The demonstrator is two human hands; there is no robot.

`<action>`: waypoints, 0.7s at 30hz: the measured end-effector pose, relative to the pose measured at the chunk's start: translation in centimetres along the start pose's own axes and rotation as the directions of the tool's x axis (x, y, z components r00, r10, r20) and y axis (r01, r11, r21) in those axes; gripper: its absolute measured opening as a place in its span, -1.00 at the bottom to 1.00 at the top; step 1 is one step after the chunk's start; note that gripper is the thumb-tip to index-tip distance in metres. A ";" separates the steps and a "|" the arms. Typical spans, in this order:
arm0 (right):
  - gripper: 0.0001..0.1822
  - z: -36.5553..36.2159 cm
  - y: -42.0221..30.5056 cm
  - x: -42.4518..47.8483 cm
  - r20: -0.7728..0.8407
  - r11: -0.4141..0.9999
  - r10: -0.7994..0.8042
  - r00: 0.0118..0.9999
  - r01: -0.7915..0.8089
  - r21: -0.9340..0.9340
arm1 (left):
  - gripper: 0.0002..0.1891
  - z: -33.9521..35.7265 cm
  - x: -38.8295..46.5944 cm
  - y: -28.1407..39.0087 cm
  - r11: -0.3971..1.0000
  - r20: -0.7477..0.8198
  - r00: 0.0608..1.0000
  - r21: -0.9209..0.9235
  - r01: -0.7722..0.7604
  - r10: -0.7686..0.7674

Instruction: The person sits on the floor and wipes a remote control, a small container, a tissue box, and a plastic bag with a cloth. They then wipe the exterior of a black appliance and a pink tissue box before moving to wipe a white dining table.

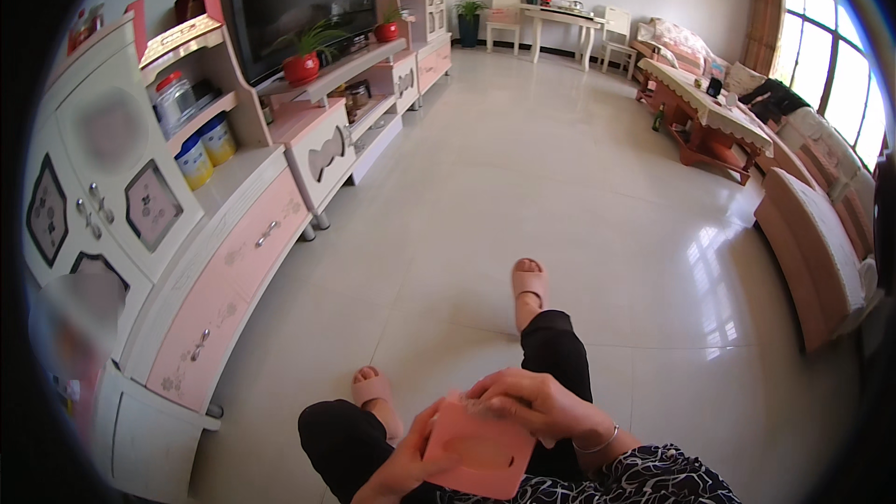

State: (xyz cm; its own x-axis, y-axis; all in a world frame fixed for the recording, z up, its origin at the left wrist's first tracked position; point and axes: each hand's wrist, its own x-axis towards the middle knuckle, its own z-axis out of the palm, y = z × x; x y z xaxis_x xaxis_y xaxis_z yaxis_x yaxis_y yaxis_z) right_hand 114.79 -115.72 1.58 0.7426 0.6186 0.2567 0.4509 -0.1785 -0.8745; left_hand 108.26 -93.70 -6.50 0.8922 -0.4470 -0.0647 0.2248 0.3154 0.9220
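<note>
A flat pink plastic holder or box [483, 449] with rounded corners is held low in front of my body, above my lap. My left hand [409, 458] grips its left side, the thumb lying across the face. The fingers of my right hand [535, 402] are bent at its top edge, around something small, pale and blurred that I cannot identify. A thin bracelet circles my right wrist. Below the holder are my black trouser legs and pink slippers on the tiled floor.
A pink and white cabinet [231, 273] runs along the left, with a television [301, 7] and potted plants. At the right stand a cloth-covered coffee table [714, 112] and a sofa [812, 238]. A white table [563, 16] with chairs is at the far wall.
</note>
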 end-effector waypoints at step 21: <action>-0.60 -13.5 8.5 -7.2 -0.480 0.993 0.092 0.872 -0.119 -0.026 | -0.13 6.8 24.0 0.9 0.962 0.304 0.929 0.230 0.144 -0.211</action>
State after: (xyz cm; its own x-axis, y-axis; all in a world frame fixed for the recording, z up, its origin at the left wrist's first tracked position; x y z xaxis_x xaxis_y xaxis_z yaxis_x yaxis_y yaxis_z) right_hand 119.95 -131.97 -2.12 0.9271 0.1557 0.3411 0.3721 -0.2711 -0.8877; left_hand 127.20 -109.84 -4.58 0.6623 -0.7362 -0.1391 0.2546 0.0466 0.9659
